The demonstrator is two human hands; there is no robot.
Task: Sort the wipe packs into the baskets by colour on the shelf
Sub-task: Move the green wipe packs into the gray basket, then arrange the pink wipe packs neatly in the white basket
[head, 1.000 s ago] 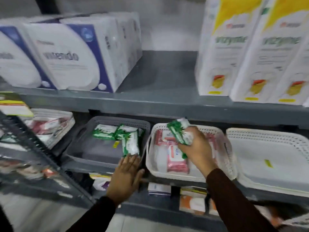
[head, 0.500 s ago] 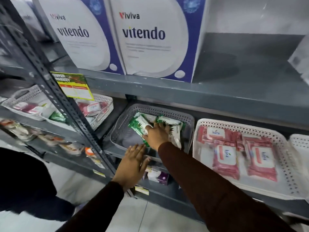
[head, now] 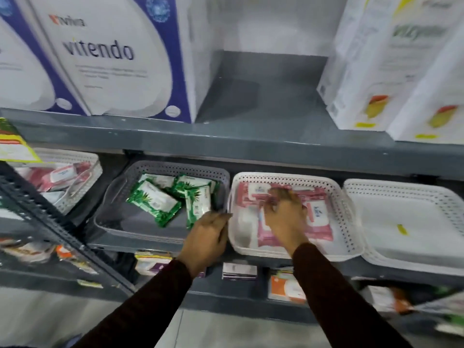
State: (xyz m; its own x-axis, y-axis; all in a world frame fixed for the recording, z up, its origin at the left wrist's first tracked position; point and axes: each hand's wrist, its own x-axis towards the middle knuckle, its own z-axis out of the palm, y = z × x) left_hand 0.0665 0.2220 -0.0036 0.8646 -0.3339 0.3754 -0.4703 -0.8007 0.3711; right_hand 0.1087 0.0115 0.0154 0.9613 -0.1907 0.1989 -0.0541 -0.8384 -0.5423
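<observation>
Head cam: your left hand (head: pixel 206 237) grips the front right corner of the grey perforated plastic basket (head: pixel 160 169), where the green wipe packs (head: pixel 153 203) sit piled mid-basket. Your right hand (head: pixel 283 217) rests fingers-down on the pink wipe packs (head: pixel 319 224) in the white perforated basket (head: pixel 288 178) right beside it; can't tell if it's actually gripping one.

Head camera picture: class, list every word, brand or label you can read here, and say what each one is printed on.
"vitendo": large white and blue box on the upper shelf.
"viva" (first letters blurred): same box, above "vitendo".
"kara": pink wipe pack in the white basket.
Blurred or too small: yellow-and-white cartons, green wipe packs, the shelf sign on the left, and boxes on the lower shelf.
</observation>
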